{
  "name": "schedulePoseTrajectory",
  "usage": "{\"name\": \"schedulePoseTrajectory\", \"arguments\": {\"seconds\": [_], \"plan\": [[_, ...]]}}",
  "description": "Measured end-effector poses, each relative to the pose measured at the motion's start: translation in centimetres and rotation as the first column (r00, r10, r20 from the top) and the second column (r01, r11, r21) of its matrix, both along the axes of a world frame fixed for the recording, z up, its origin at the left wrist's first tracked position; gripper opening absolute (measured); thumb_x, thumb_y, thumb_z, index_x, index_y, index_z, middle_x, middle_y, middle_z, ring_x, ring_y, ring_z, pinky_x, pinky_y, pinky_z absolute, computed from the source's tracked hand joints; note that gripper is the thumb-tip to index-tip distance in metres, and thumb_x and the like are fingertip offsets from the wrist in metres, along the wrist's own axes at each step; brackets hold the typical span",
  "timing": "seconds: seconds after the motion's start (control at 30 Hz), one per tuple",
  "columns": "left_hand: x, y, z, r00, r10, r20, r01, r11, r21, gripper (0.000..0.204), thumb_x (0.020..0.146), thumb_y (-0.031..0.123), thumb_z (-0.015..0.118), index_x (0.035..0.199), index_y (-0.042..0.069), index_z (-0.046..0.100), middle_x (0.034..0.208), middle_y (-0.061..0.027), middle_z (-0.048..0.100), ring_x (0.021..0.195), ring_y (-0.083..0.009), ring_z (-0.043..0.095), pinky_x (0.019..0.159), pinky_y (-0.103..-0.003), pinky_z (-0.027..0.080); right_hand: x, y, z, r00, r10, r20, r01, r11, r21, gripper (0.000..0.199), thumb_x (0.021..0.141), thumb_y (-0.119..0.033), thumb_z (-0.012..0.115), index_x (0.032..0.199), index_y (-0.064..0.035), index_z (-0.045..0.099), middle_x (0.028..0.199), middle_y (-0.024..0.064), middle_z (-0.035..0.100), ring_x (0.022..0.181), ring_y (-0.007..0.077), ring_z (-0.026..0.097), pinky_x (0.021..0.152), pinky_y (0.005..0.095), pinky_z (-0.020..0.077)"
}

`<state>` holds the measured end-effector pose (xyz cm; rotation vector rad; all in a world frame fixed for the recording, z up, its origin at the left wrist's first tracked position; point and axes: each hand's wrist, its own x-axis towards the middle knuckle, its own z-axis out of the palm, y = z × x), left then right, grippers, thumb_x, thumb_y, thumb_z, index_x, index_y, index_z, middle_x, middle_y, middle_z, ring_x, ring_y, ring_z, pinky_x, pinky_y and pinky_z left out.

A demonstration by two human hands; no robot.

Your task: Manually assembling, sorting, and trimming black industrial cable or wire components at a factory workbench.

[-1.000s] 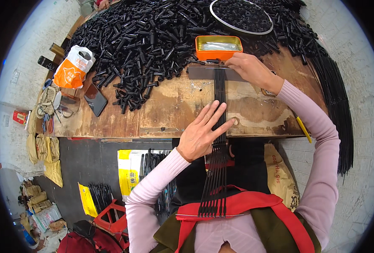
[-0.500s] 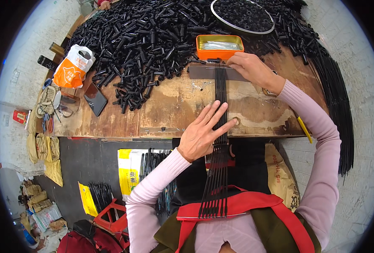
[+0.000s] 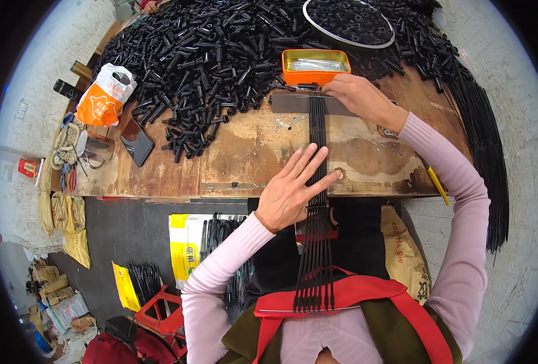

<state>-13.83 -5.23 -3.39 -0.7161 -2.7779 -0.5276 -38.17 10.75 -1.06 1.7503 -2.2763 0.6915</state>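
As seen in the head view, a bundle of thin black rods (image 3: 316, 182) is laid flat across the wooden bench (image 3: 232, 164), long axis running straight away from the body, far ends pointed at the orange tin (image 3: 315, 65), near ends over the lap. The left hand (image 3: 296, 191) is pressed on the rods approx. mid-length, fingers spread open. The right hand (image 3: 358, 97), nearer the far tips, is curled over a dark flat bar (image 3: 293, 103) w/ fingers bent; an actual grip can't be told.
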Motion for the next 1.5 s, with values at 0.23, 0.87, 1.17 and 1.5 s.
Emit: {"name": "schedulePoseTrajectory", "arguments": {"seconds": [0.23,0.87,1.17,1.5], "plan": [[-0.1,0.1,-0.2,1.000,-0.002,0.002,0.002,1.000,0.008,0.087,0.061,-0.008,0.058,0.142,0.024,0.048,0.154,-0.0159,0.032,0.143,-0.0352,0.031,0.117,-0.047,0.029,0.4,-0.7,0.7,0.996,-0.033,0.089,0.033,0.999,0.003,0.016,0.086,-0.004,0.062,0.101,0.0013,0.064,0.092,0.0139,0.066,0.091,0.0319,0.064,0.081,0.0397,0.0516],[0.6,-3.6,5.2,0.978,0.190,0.088,-0.178,0.975,-0.132,0.072,0.083,0.018,0.070,0.148,0.020,0.039,0.157,-0.0178,0.025,0.147,-0.0360,0.020,0.118,-0.051,0.023,11.0,5.0,7.5,0.751,0.197,0.631,-0.343,0.932,0.118,0.077,0.080,-0.032,0.077,0.144,-0.0062,0.042,0.144,0.0173,0.047,0.134,0.0298,0.043,0.112,0.0400,0.0331],[-10.6,-1.2,-0.7,0.989,-0.139,0.046,0.091,0.827,0.555,0.030,0.100,0.024,0.044,0.093,0.001,0.062,0.138,-0.0187,0.052,0.141,-0.0335,0.035,0.117,-0.045,0.024,19.2,4.6,5.1,0.567,0.113,0.816,-0.041,0.993,-0.110,0.022,0.098,-0.018,0.058,0.113,-0.0041,0.068,0.105,0.0061,0.071,0.094,0.0128,0.065,0.086,0.0279,0.0510],[7.4,8.4,7.3,0.721,-0.632,0.284,-0.082,0.329,0.941,0.034,0.106,0.031,0.039,0.104,0.002,0.055,0.085,-0.0080,0.062,0.082,-0.0164,0.061,0.078,-0.032,0.050,17.2,5.7,25.2,0.348,0.180,0.920,0.112,0.966,-0.231,0.019,0.097,-0.015,0.059,0.107,0.0000,0.063,0.101,0.0113,0.069,0.095,0.0204,0.068,0.088,0.0312,0.0550]]}}
